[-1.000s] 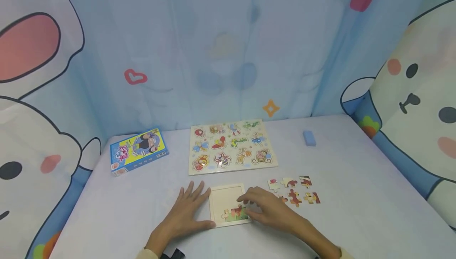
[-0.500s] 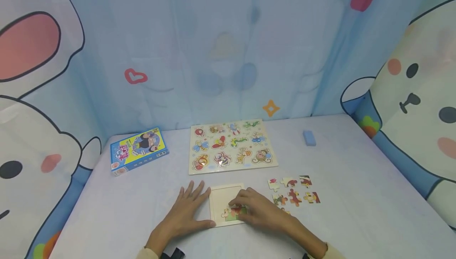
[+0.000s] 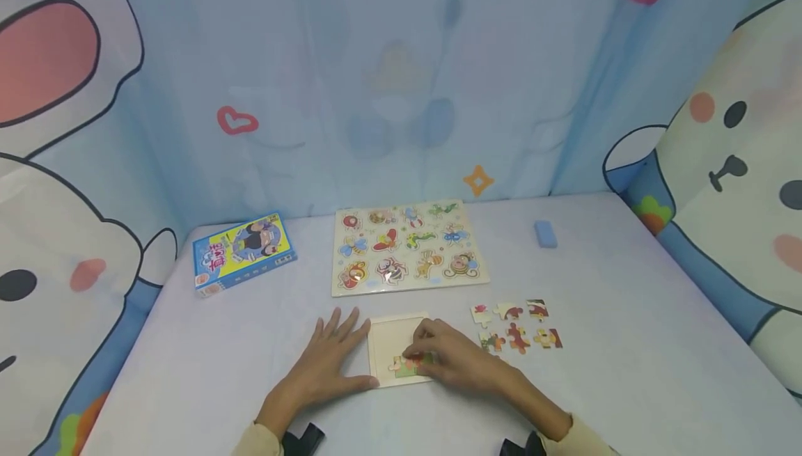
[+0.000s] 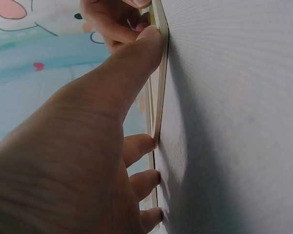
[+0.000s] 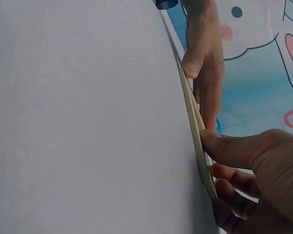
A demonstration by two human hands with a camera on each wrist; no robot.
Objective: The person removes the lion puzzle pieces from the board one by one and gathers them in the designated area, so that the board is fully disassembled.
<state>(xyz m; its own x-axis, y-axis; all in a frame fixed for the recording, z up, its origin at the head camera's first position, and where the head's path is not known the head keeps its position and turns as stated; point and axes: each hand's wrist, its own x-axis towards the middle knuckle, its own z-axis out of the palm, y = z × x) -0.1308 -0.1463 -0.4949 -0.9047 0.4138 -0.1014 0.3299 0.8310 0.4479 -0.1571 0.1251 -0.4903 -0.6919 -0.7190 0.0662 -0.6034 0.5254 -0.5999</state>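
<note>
A shallow wooden puzzle tray [image 3: 390, 336] lies on the table in front of the person. Joined green and brown jigsaw pieces [image 3: 406, 367] sit at its lower right inside. The left hand [image 3: 328, 365] rests flat with fingers spread, its thumb and index finger touching the tray's left edge. Over the joined pieces, the right hand [image 3: 460, 357] pinches a jigsaw piece with thumb and curled fingers; the hand hides most of that piece. In the right wrist view, the right thumb [image 5: 229, 148] lies at the tray's edge [image 5: 190, 109].
Several loose jigsaw pieces [image 3: 517, 337] lie in two rows right of the tray. Behind it is an insect picture board [image 3: 407, 250]. A blue and yellow box [image 3: 244, 253] stands back left, and a small blue block [image 3: 545, 234] lies back right.
My right hand has moved slightly left over the joined pieces and its fingers have drawn closer together. The left hand keeps its place on the tray. The head view has tilted a little.
</note>
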